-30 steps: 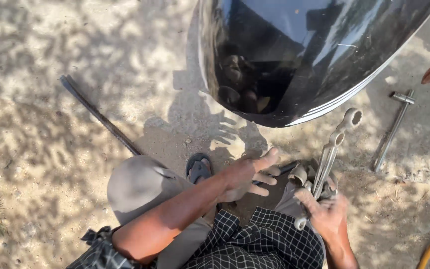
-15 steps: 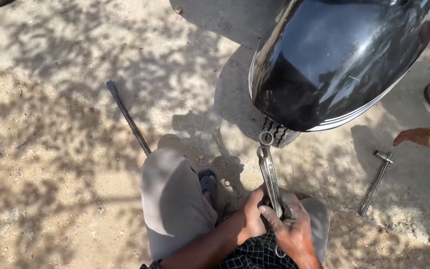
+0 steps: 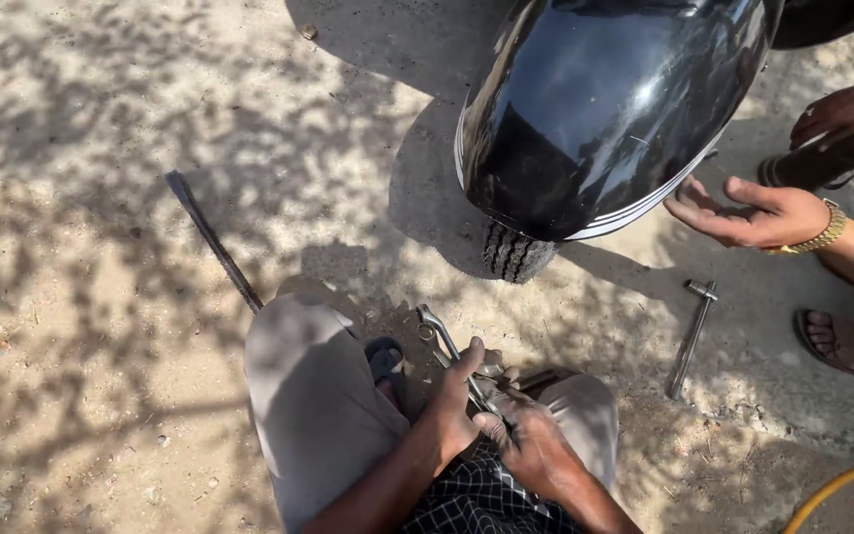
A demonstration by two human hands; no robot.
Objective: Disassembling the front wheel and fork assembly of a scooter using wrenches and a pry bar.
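Head view: my left hand point(image 3: 457, 396) and right hand point(image 3: 531, 445) both grip the wrenches point(image 3: 452, 361); I judge sorting, next separating one carefully.

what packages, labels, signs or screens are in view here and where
None show: no package, label, sign or screen.
Only bare sandy ground, a glossy black fender over a tyre, a metal wrench gripped by the left hand and right hand, a T-handled tool and a dark rod.
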